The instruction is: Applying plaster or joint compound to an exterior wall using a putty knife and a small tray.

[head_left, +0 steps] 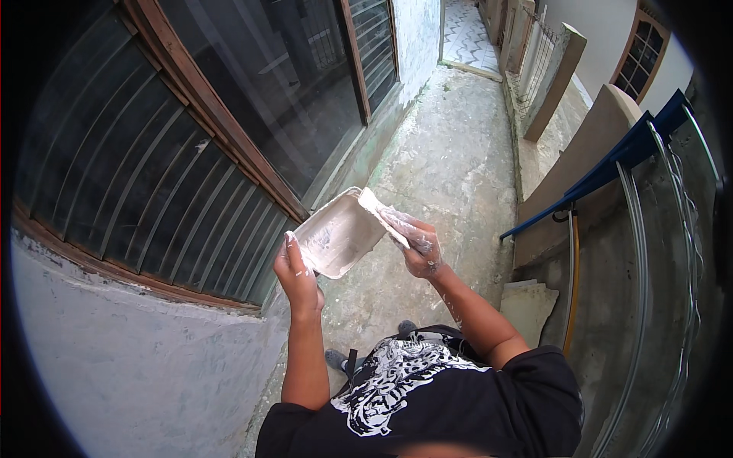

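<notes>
My left hand [296, 272], streaked with white, grips the near left side of a shallow rectangular tray [365, 250]. A wet-looking white coat, like paint or plaster, smears the inside of the tray. In my right hand [422, 248], also splashed with white up to the forearm, is a flat white-coated piece [374, 206]. Its far end meets the tray's right rim. The coating hides whether it is a scraper, a brush or a folded pad. My fingers are closed around both things.
A louvred glass window [153, 175] in a wooden frame is on the left, above a whitish wall [145, 359]. A concrete path [450, 145] runs ahead. To the right stand a blue bar [565, 195], metal tubes [640, 252], a yellow pole [573, 282] and a broken board [527, 309].
</notes>
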Tool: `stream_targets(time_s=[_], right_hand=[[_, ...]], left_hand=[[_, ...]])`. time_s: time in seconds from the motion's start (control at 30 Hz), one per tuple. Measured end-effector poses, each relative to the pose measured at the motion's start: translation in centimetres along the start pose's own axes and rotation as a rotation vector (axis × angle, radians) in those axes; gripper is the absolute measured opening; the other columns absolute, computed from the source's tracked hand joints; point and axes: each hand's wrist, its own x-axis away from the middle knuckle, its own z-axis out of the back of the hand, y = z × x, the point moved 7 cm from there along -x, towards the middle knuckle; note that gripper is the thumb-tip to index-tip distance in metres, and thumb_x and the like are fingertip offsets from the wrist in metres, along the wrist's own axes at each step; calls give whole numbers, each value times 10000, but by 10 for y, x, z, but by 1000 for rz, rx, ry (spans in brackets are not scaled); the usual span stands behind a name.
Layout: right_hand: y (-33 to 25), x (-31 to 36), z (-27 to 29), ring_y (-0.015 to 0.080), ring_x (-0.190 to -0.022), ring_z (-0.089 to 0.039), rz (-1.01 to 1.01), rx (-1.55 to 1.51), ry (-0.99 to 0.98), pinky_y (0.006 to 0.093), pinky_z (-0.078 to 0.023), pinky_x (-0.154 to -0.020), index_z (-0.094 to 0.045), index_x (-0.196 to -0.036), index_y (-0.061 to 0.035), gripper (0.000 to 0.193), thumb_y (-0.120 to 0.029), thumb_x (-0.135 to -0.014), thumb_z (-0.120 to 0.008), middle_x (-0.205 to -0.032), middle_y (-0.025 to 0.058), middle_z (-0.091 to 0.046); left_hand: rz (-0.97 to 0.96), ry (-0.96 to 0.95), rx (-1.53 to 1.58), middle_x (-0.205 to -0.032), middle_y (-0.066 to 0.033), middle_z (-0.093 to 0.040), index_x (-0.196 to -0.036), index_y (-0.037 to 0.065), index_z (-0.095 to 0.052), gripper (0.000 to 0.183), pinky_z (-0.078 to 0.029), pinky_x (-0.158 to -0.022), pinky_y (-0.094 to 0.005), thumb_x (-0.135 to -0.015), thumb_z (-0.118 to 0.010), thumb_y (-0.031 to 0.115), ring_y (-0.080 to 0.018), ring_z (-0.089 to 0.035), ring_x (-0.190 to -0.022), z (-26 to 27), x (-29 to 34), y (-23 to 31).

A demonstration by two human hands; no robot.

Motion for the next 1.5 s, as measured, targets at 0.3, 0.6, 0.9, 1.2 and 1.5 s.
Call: stream_targets(time_s=[0.3, 0.6, 0.9, 1.2, 1.5], right_hand=[[20, 15, 19, 312, -1162, -564, -196, -8, 96, 341, -432, -970, -600, -1187, 10, 429, 71, -777, -490, -1217, 222, -589], [148, 92, 46, 169, -961, -600, -356, 72, 405, 287, -471, -839, -553, -1187, 21, 324, 3, -868, -501, -1065, 96, -634], [59, -15, 83, 182, -1060, -557, -549, -667, 434, 348, -431, -938, -475, -1269, 34, 365, -116, -943, -541, -1214, 113, -571], [25, -58, 85, 193, -1049, -572, -444, -885, 474, 360, -444, -931, -463, -1275, 21, 374, -89, -930, -556, -1169, 117, -590], [14, -39, 76, 186, -1064, -563, -307, -568, 491, 335, -443, -930, -482, -1230, 30, 341, 3, -894, -533, -1169, 117, -585]], left_hand=[[-11, -22, -22, -830, -15, -586, -881, -10, -585, 282, -423, -688, -231, -994, -451, 211, -58, -514, -750, -25, 12, 0], [78, -71, 41, -900, -40, -608, -941, -12, -591, 285, -456, -731, -245, -995, -448, 229, -75, -564, -820, -41, 13, -5], [46, -40, -45, -1008, -114, -624, -1069, -73, -560, 376, -490, -801, -294, -993, -439, 274, -163, -616, -907, -13, 4, -11], [102, -61, 9, -1081, -147, -613, -1139, -84, -528, 430, -494, -859, -326, -991, -432, 309, -212, -625, -980, -17, 5, -16], [57, -29, 44, -1012, -103, -621, -1072, -69, -561, 390, -482, -812, -292, -985, -456, 296, -163, -613, -913, -18, 10, -6]])
